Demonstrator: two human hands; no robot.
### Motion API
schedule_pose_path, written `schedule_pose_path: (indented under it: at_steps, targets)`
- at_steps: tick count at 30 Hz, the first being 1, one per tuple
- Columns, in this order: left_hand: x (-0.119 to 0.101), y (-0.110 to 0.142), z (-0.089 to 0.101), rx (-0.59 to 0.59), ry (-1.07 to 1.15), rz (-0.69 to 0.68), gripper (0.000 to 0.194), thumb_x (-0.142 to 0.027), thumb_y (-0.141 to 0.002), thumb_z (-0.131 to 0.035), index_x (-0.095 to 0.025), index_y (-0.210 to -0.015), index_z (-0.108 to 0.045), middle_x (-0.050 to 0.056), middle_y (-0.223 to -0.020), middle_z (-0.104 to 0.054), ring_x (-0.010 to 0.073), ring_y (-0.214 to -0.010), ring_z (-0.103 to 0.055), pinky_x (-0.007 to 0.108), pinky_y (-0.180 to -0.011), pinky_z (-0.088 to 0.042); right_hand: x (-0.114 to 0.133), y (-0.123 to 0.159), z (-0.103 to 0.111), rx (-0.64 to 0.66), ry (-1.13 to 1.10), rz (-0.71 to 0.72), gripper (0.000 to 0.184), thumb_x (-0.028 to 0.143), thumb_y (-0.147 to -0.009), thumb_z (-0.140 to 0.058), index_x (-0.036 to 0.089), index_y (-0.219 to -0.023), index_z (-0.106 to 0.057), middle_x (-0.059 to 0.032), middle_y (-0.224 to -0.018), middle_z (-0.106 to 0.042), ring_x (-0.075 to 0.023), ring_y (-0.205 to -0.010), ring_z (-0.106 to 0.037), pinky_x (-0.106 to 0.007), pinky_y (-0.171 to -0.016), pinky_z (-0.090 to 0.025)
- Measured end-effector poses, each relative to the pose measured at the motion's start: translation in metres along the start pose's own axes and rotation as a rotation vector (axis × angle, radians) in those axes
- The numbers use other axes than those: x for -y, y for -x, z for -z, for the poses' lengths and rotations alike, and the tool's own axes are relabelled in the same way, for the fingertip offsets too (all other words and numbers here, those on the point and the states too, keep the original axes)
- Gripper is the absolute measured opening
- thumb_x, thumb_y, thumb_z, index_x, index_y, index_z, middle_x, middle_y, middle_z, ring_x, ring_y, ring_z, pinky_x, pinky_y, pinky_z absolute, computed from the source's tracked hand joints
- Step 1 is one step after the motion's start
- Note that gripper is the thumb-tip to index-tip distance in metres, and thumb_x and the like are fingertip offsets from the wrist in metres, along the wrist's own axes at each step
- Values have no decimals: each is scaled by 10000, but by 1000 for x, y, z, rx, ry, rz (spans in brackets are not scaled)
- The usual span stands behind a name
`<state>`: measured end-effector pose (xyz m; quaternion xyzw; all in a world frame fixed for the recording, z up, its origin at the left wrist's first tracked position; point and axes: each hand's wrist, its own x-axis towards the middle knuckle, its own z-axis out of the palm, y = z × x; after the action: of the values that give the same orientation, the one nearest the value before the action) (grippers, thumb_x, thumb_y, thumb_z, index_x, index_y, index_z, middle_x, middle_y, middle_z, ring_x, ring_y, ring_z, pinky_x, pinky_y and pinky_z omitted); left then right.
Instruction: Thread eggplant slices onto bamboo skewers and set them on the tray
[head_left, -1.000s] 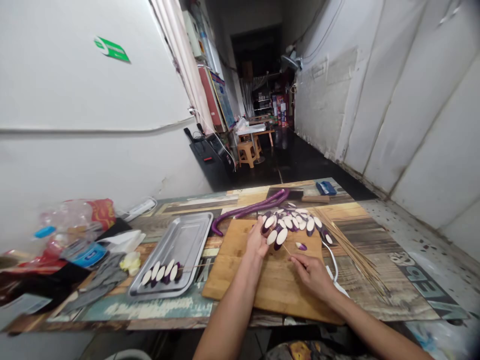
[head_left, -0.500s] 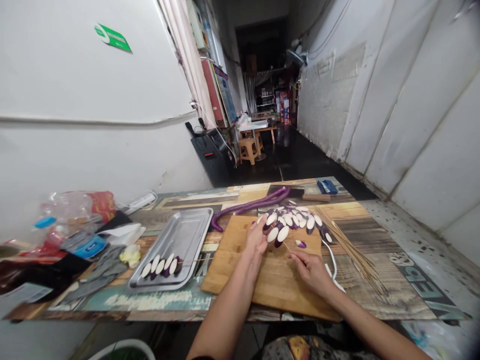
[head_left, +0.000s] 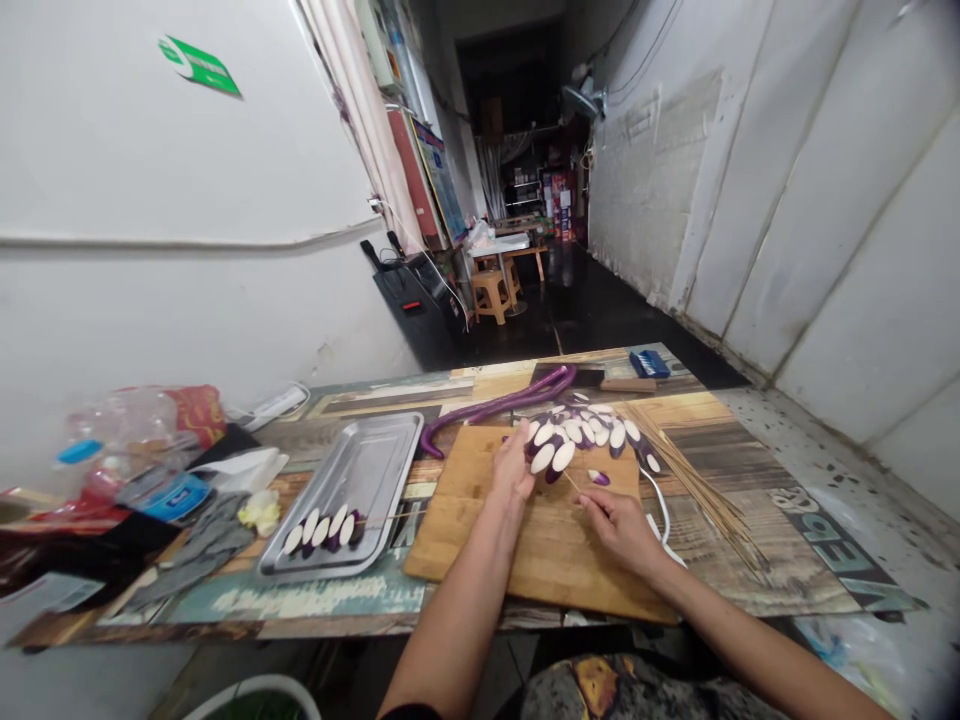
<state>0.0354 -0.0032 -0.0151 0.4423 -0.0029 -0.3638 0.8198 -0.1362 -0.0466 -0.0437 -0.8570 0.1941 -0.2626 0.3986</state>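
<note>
My left hand (head_left: 514,467) rests on the wooden cutting board (head_left: 480,530), its fingers closed on eggplant slices (head_left: 552,456) threaded on a thin bamboo skewer (head_left: 572,483). My right hand (head_left: 619,527) pinches the near end of that skewer. A pile of cut eggplant slices (head_left: 592,430), white faces with purple skin, lies at the board's far edge. One small purple piece (head_left: 598,477) lies loose between my hands and the pile.
A metal tray (head_left: 367,470) left of the board holds a finished skewer of slices (head_left: 322,529). Whole long purple eggplants (head_left: 495,408) lie behind the board. A bundle of bamboo skewers (head_left: 697,490) lies to the right. Bags and clutter (head_left: 142,470) fill the table's left end.
Both hands have kept their grip on the skewer and slices, shifting only slightly. The camera has tilted a little.
</note>
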Motion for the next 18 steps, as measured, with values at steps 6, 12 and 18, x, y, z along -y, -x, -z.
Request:
schedule_pose_path:
  at_steps: [6, 12, 18]
  targets:
    - [0, 1, 1, 69, -14, -8, 240, -257, -636, -763, -99, -770, -641, 51, -692, -661, 136, -617, -613, 247, -615, -502, -5, -1, 2, 17, -26, 7, 363, 380, -882, -403, 158, -909, -689, -75, -858, -710, -212, -788, -650, -288, -705, -486]
    - [3, -4, 1, 26, 6, -7, 259, -241, -572, -783, -88, -730, -646, 60, -652, -659, 141, -594, -604, 244, -569, -471, -4, -1, 2, 24, 56, 40, 365, 379, -888, -397, 170, -929, -693, -82, -883, -716, -219, -798, -660, -304, -716, -506]
    - [6, -8, 2, -24, 33, -11, 267, -232, -536, -787, -99, -702, -625, 54, -662, -660, 132, -572, -592, 256, -577, -475, 0, 7, -3, 13, 328, 130, 395, 330, -912, -342, 151, -1045, -668, -113, -941, -707, -217, -791, -670, -302, -728, -513]
